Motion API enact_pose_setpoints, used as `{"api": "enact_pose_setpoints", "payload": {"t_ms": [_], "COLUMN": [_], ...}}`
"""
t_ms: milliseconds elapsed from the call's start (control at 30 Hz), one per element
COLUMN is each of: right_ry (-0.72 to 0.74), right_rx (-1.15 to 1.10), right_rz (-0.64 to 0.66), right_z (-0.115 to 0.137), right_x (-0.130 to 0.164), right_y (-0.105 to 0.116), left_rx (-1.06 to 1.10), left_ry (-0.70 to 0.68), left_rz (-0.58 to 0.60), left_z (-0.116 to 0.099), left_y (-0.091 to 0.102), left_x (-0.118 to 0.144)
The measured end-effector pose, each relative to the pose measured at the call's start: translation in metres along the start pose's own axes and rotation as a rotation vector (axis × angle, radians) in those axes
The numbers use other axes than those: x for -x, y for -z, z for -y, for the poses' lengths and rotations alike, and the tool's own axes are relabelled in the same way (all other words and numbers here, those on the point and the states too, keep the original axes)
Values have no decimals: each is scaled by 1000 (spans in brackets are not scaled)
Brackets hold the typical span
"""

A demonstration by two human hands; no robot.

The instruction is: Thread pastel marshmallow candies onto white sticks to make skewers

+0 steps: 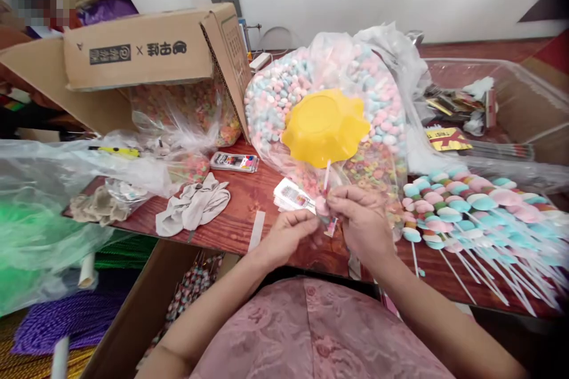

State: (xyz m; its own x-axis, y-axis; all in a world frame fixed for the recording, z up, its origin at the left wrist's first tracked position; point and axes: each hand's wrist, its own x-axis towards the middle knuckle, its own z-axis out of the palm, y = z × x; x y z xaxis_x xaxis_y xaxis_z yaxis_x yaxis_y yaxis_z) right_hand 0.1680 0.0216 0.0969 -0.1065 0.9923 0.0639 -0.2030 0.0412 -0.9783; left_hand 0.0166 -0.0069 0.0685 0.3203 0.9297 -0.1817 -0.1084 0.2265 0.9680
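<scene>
Left hand (288, 234) and right hand (360, 216) close together, both pinching one candy skewer (326, 186). Stick axis near-upright, free end pointing toward yellow bowl (324, 125).

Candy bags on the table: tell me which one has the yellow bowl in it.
The big bag of pink and blue candy at centre holds the yellow bowl; the orange-candy bag under the cardboard box holds none.

bowl (324, 125) – yellow | bagged candy rings (275, 95) – pink, pale blue, white | skewers (471, 207) – pink, blue, white (green bits) | desk (240, 213) – reddish-brown wood grain | cloth (193, 207) – grey-white
</scene>
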Motion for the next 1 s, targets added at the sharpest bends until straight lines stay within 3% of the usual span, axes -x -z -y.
{"api": "enact_pose_setpoints", "payload": {"t_ms": [100, 200, 300, 400, 500, 633, 733, 833, 933, 1000], "right_ry": [153, 71, -107, -130, -136, -320, -439, -467, -442, -396], "right_rx": [214, 245, 165, 102, -82, -368, -473, -476, -388, -278], "right_rz": [195, 352, 181, 73, 97, 62, 67, 82, 92, 68], "right_z": [1, -10, -23, -26, -24, -33, -41, -43, -41, -41], "right_x": [22, 27, 18, 12, 14, 22, 28, 33, 39, 45], "right_y": [-1, 3, 11, 15, 13, 6, -1, -6, 0, 17], "left_rx": [339, 422, 441, 477, 314, -8, -22, 66, -18, -270], "left_ry": [44, -6, -138, -264, -214, -229, -183, -90, -13, 70], "left_rz": [-56, 68, 182, 5, -66, -67, -118, -137, -151, -105], "left_z": [-5, -21, -28, -19, -4, 6, 6, 1, -9, -15], "left_y": [5, 11, 11, 8, 4, 3, 1, 1, 21, 49], "left_x": [-13, -14, -11, -9, -5, 5, 10, 17, 44, 77]}}
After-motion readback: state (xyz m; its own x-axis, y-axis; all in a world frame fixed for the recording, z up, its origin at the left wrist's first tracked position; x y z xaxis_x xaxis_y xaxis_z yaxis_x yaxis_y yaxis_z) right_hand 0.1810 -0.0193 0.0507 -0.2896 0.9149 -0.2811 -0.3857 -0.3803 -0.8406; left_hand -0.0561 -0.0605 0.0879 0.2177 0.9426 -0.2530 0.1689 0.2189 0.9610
